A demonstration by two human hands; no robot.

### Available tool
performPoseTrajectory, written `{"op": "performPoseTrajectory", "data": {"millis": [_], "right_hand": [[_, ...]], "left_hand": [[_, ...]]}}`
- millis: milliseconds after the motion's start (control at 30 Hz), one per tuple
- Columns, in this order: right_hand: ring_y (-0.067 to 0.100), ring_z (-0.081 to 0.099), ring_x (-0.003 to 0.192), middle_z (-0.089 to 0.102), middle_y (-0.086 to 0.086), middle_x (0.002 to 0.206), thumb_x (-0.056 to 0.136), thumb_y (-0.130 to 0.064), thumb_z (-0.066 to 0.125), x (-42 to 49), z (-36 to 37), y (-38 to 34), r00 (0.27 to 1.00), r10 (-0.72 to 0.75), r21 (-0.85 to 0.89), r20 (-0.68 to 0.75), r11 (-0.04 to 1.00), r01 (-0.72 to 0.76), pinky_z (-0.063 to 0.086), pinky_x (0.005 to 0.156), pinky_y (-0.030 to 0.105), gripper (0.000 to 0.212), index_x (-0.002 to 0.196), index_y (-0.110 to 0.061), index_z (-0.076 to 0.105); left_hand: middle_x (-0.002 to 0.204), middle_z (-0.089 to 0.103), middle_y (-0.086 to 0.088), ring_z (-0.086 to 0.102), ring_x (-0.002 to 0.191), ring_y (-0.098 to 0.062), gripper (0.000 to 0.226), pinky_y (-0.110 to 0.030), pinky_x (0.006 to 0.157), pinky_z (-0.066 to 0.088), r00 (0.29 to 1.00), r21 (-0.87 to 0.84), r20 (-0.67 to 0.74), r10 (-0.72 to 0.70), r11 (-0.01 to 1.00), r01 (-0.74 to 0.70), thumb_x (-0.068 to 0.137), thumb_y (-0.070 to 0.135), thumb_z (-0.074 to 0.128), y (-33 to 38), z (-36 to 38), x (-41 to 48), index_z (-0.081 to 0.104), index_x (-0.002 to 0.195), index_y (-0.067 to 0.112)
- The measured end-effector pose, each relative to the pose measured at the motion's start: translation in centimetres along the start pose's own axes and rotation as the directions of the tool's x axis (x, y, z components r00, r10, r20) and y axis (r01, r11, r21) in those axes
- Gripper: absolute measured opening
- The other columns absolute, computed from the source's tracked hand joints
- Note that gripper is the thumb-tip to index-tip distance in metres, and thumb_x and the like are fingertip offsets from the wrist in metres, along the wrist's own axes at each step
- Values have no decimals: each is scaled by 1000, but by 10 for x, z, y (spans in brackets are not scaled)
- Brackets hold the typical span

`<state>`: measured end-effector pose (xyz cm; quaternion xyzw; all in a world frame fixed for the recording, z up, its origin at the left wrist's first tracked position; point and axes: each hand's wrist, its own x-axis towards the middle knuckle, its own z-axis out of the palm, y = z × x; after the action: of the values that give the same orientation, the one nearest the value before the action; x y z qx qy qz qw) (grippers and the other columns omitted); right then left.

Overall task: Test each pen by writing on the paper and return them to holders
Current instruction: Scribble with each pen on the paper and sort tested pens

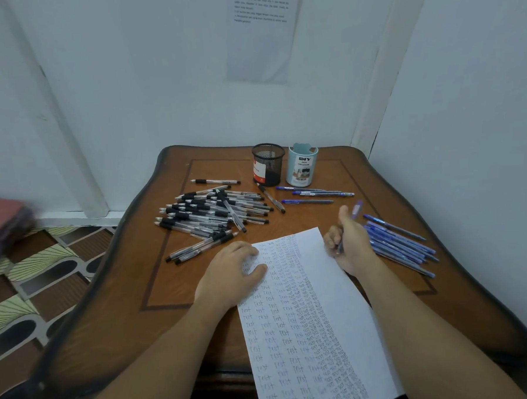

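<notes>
Right hand (pixel 348 243): grip pinching blue pen (pixel 356 209) at far right edge of paper (pixel 307 303). Left hand (pixel 232 269): spread flat, pinning it. Likely hazard: crowded writing masks a faint stroke; tested pen rejoins loose blue pens (pixel 402 244), missing far holders (pixel 301 166).

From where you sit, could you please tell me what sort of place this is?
Probably a home room's corner: wooden table against white walls, patterned floor, printed sheet on the wall.

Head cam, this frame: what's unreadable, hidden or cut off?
- Wall notice: head view, print too small to read.
- Reddish object: blurred, cut by left edge.
- Blue holder: inside hidden by its own wall.
- Pen in right hand: barrel mostly hidden by that hand, top blurred.
- Paper: bottom cut by frame edge.
</notes>
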<state>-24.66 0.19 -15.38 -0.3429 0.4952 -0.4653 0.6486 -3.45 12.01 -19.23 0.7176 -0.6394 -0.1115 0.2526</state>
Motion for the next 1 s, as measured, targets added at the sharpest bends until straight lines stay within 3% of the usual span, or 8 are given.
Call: {"op": "performPoseTrajectory", "data": {"millis": [167,267,367,467,567,700,867,1000], "right_hand": [[13,33,41,41,4,50,108,-40,33,-2,-2,-14,991,-104,-225,83,967,120,27,41,25,37,112,-15,60],[13,34,40,44,5,52,109,-37,34,-3,-6,-22,983,-159,-442,92,878,184,29,42,25,32,108,-15,58],[13,42,42,51,6,56,110,-36,31,-2,-19,-31,963,-238,-706,129,660,258,36,39,22,37,99,-13,59],[19,60,70,63,6,82,108,-36,37,14,-45,-47,922,-352,-912,160,305,275,51,59,31,34,101,-12,60],[33,64,98,68,13,105,106,-34,42,34,-77,-61,900,-410,-981,149,52,186,53,86,50,32,112,-12,64],[33,61,110,67,12,121,104,-30,43,48,-103,-62,907,-406,-983,110,-178,39,50,95,46,31,126,-25,64],[31,55,122,61,8,136,104,-22,43,49,-106,-53,945,-318,-987,72,-161,21,38,107,45,37,135,-28,61],[31,62,107,68,11,119,95,-20,52,50,-103,-50,902,-419,-992,105,-102,68,47,99,48,33,123,-20,70]], "left_hand": [[136,50,17,42,124,0,43,-20,100,32,1000,-16,2,3,1000,-3,95,50,55,0,-1,0,59,132,28],[136,50,17,42,123,1,43,-19,99,33,1000,-18,6,6,1000,-6,95,50,54,0,-1,-1,59,132,28],[138,50,16,43,125,-1,44,-22,103,35,1000,-13,11,9,1000,-9,96,50,54,1,-2,-2,58,133,28],[138,50,16,43,126,-1,43,-22,104,34,1000,-16,8,9,1000,-9,96,50,54,0,-1,-2,58,133,28],[136,50,17,43,124,0,42,-20,102,34,1000,-20,5,9,1000,-9,95,50,54,0,0,-1,59,131,28],[131,50,21,43,119,3,41,-20,97,35,1000,-34,0,-4,999,4,94,52,55,-1,1,1,61,128,30],[130,51,20,44,119,2,41,-19,97,33,1000,-28,-4,5,1000,-5,94,51,56,0,0,1,62,127,28],[129,51,20,43,119,2,40,-18,96,31,1000,-32,-8,11,999,-11,94,50,56,1,0,1,62,127,28]]}}
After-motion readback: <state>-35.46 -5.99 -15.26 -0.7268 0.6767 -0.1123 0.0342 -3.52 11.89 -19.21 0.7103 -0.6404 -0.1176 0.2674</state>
